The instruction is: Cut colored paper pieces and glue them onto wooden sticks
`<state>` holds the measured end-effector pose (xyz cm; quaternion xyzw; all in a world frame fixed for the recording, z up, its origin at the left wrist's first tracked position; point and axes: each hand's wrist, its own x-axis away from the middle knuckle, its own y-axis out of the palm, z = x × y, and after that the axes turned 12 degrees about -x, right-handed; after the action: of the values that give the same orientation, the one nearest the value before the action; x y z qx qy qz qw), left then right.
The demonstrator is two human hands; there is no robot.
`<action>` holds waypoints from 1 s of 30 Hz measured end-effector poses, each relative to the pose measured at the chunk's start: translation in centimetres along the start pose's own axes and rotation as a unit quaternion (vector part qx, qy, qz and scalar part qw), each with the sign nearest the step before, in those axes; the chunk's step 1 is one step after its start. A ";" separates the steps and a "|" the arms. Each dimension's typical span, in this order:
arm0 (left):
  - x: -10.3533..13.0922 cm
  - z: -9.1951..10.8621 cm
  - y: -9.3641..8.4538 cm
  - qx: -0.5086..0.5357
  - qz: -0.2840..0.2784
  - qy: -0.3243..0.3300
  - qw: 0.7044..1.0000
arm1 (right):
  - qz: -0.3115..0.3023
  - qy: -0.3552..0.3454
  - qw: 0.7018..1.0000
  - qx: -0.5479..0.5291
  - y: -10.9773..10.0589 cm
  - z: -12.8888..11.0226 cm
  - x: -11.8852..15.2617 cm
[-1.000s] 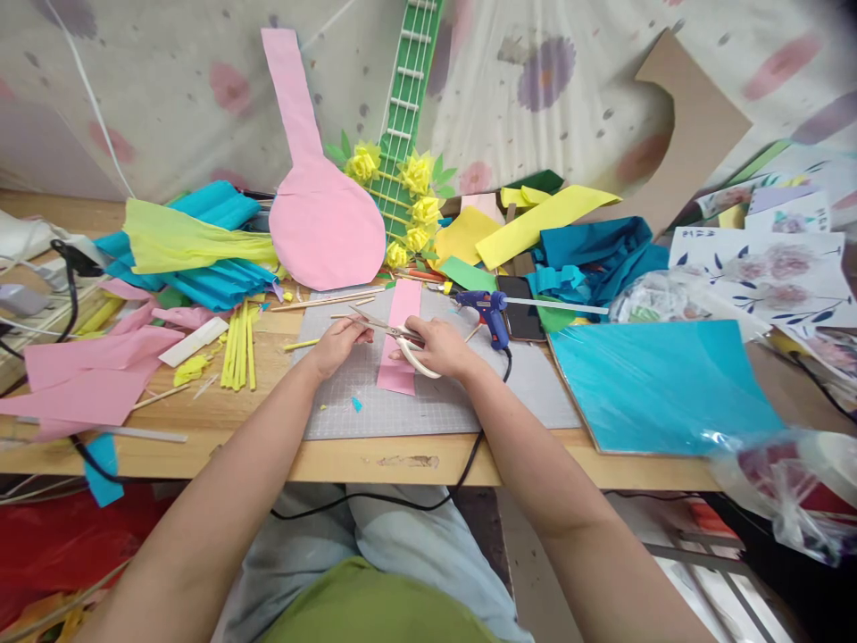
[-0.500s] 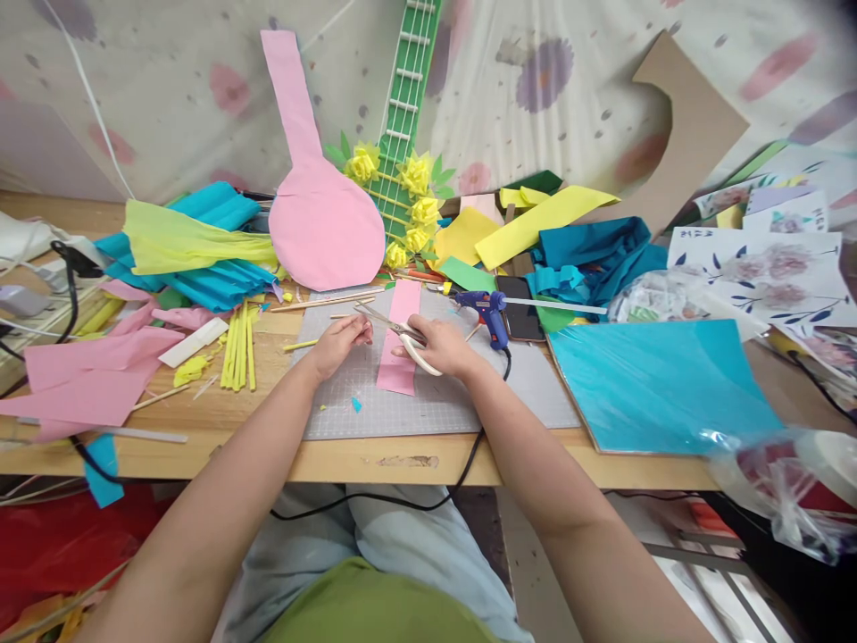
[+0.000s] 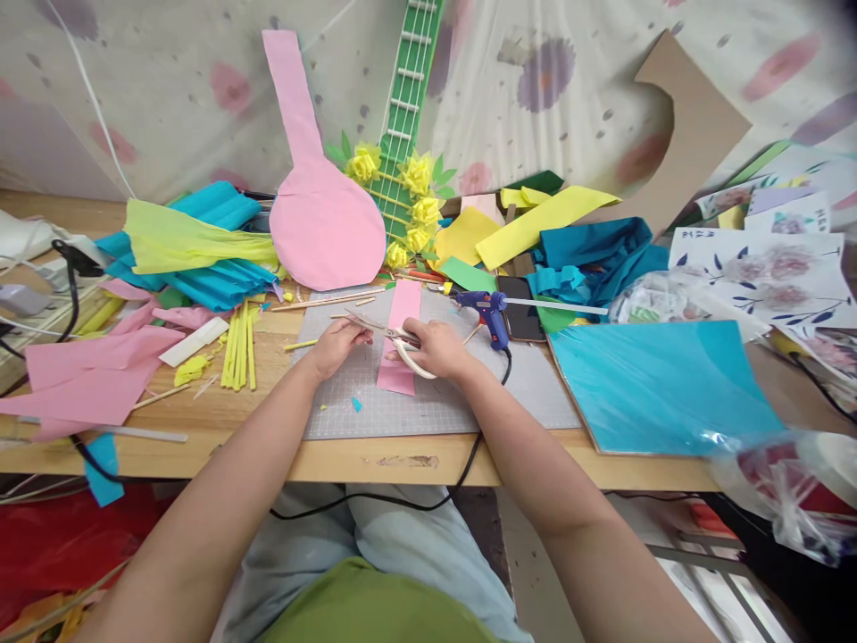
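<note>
White-handled scissors (image 3: 411, 354) are in the grip of my right hand (image 3: 438, 346), above a pink paper strip (image 3: 405, 305) on the grey cutting mat (image 3: 375, 415). Their blades point left and reach the fingertips of my left hand (image 3: 338, 346). That hand is closed in a pinch; whatever lies between its fingers is too small to make out. A bit of blue paper (image 3: 356, 405) rests on the mat below the hands.
A blue glue gun (image 3: 494, 321) lies right of my hands, its black cord (image 3: 478, 438) hanging over the table edge. Behind stand a pink banjo-shaped piece (image 3: 328, 228) and a green paper guitar neck (image 3: 410, 85). A blue sheet (image 3: 662, 384) is at right, yellow strips (image 3: 239, 348) at left.
The scissors have shifted slightly left, and their blade tips now meet my left fingers. The blades look closer together than before. My left hand has barely moved.
</note>
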<state>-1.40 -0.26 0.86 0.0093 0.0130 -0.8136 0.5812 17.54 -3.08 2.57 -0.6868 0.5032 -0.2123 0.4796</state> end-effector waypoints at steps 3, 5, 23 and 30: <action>0.1 0.1 0.0 0.001 -0.015 0.013 1.000 | 0.009 0.025 1.000 0.000 0.0 0.1 0.0; 0.1 0.1 0.0 -0.011 -0.028 0.026 0.999 | 0.006 0.037 0.999 -0.016 -0.3 0.2 0.0; 0.3 0.6 -0.2 -0.073 -0.061 0.023 0.995 | -0.024 -0.031 0.998 -0.039 -0.6 0.2 0.1; 0.2 0.2 -0.2 -0.046 -0.076 0.030 0.996 | -0.012 -0.022 1.000 -0.019 -0.4 0.3 0.1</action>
<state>-1.66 -0.42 1.07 0.0058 0.0680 -0.8533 0.5170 18.02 -3.00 2.80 -0.7062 0.4880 -0.1933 0.4751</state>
